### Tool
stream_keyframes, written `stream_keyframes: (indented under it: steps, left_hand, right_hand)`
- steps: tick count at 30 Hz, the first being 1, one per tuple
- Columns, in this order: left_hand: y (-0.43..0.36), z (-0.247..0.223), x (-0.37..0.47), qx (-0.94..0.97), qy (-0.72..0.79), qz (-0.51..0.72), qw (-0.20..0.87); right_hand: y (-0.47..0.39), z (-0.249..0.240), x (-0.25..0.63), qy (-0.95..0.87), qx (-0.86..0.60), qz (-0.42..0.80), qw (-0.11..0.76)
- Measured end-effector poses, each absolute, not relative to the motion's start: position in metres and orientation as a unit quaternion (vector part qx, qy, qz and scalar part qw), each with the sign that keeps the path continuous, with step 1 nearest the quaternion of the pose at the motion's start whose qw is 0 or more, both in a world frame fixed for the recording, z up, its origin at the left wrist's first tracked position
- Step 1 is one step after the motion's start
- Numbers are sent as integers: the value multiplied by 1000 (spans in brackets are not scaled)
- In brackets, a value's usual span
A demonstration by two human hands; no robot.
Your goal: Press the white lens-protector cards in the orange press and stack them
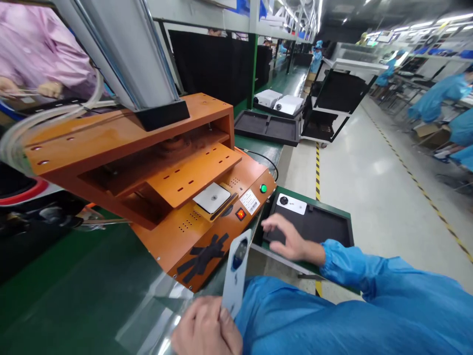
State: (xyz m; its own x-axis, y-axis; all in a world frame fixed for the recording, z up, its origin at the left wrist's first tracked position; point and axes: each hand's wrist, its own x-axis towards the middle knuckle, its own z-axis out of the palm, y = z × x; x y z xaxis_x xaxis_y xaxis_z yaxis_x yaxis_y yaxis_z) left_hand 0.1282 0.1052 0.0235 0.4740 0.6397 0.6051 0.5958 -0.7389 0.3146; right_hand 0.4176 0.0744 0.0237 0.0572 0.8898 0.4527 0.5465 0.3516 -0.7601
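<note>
My left hand (207,325) is closed around the lower end of a white phone back cover (233,283), a thin panel with a dark round camera area near its top. The cover stands tilted upright in front of the orange press (199,180). My right hand (286,239) hovers by the near left side of a black tray (325,229), fingers apart and holding nothing. Inside that tray, at its far left corner, lies another white phone back cover (291,203). A light flat piece with a small round mark (213,198) rests on the press bed, under the raised plate (195,172).
The press carries a green button (263,188) and a lit red switch (241,213). Black trays (266,127) with white boxes (290,104) stand farther along the green bench. A wheeled rack (340,93) stands in the aisle. Across the bench, a person in pink (44,44) works.
</note>
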Motion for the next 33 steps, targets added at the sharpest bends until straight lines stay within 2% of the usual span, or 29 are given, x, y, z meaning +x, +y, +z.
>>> stream_keyframes:
  steps: [2, 4, 6, 8, 12, 15, 19, 24, 26, 28, 32, 33]
  left_hand:
    - [91, 18, 143, 868, 334, 363, 58]
    - [78, 15, 163, 881, 313, 345, 86]
    - [70, 15, 177, 892, 302, 315, 117]
    - [67, 14, 179, 901, 286, 296, 135]
    - [67, 9, 159, 913, 241, 283, 168]
    - [62, 9, 146, 910, 246, 265, 201]
    - [49, 20, 145, 892, 275, 264, 242]
    - [38, 33, 126, 862, 319, 273, 284]
    - [39, 40, 103, 844, 363, 281, 277]
    - [48, 45, 72, 817, 432, 294, 244]
    - [94, 41, 19, 760, 574, 284, 105]
    - [107, 37, 11, 752, 596, 271, 74]
  right_hand:
    - [40, 15, 387, -619, -499, 369, 482]
    - [18, -1, 371, -534, -527, 453, 481]
    - [13, -18, 384, -477, -639, 403, 450]
    - [22, -33, 424, -445, -768, 279, 367]
    - [55, -46, 532, -393, -871, 171, 242]
    - [78, -49, 584, -394, -897, 146, 140]
    - [104, -55, 602, -445, -887, 120, 33]
    - [123, -64, 602, -492, -870, 30, -15]
    - [121, -69, 587, -540, -841, -17, 8]
    - [113, -70, 554, -655, -752, -30, 65]
    - [93, -45, 435, -912, -364, 30, 185]
    - [91, -32, 400, -940, -285, 41, 182]
